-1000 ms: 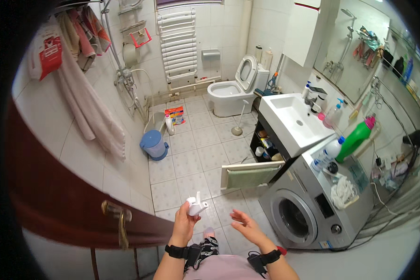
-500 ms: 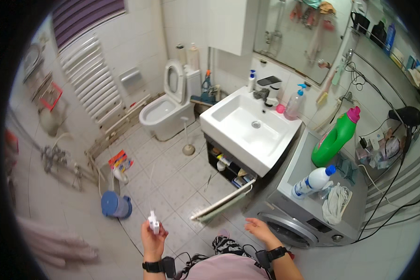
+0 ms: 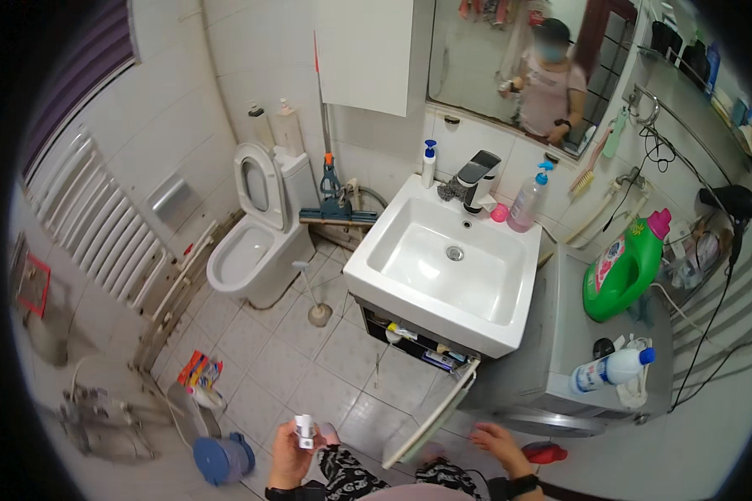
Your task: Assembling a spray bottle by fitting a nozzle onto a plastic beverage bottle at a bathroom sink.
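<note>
Left hand (image 3: 289, 455) clamps blocky white plastic piece (image 3: 306, 432); weak grip could drop it. Three o'clock: right hand (image 3: 501, 444), parted.

Left hand (image 3: 289, 452) is up off the bottom edge, fingers curled into a grip out front, wrist (image 3: 281, 483) right down by the frame's edge. Right hand (image 3: 500, 446) is just hanging out, well apart from the left, nothing in it. Its fingers (image 3: 482, 434) are loosely bent and aim up and left, kinda relaxed. Right wrist (image 3: 514, 473) sits low too, so barely any forearm shows on either side.
</note>
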`<state>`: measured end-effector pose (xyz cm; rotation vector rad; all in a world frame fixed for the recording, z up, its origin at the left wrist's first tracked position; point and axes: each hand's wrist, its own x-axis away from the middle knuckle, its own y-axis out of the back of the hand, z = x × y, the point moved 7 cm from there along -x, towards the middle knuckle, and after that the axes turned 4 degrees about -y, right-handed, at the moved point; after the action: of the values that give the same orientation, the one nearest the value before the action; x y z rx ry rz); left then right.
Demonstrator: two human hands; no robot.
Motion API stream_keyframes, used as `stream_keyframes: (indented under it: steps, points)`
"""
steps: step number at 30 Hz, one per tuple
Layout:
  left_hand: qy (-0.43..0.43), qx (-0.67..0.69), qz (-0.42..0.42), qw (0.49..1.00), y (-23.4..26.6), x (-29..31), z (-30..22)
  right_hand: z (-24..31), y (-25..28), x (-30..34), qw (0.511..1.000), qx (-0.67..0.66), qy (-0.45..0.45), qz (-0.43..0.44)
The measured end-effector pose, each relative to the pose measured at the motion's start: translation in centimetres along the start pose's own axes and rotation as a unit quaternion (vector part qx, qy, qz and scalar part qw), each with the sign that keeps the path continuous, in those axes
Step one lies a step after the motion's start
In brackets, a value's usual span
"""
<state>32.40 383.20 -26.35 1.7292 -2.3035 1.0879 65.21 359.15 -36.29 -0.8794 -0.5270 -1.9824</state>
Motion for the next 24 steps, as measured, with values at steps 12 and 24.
stream_keyframes:
  steps: [12, 24]
  points:
    - [0.093, -0.137, 0.102, 0.981, 9.5, -22.4, -13.1, 9.2, -18.6, -3.5, 0.989, -0.086, 0.021, -0.118]
    - [0.118, -0.259, 0.23, 0.931, -4.7, -30.7, -14.0, 22.5, -13.5, -9.3, 0.961, -0.077, 0.179, -0.197]
